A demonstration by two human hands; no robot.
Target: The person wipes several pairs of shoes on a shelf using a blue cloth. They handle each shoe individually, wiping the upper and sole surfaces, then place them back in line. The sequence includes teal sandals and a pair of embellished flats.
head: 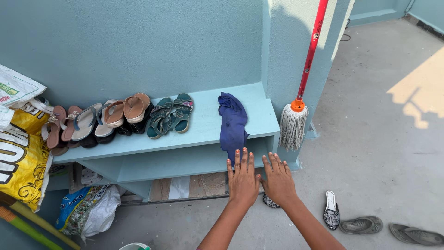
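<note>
My left hand (243, 178) and my right hand (277, 178) reach forward side by side, fingers stretched flat and holding nothing. They hover in front of the lower shelf of a light blue built-in shoe rack (203, 127). Just above my left fingertips hangs a dark blue cloth (232, 122), draped from the top shelf over its front edge. A patterned slipper (270, 202) lies on the floor partly hidden under my right hand.
Several sandals and slippers (120, 118) line the top shelf. A red-handled mop (296, 115) leans against the wall corner. A patterned slipper (331, 210) and grey sandals (362, 225) lie on the concrete floor at right. Yellow and white sacks (21, 148) sit at left.
</note>
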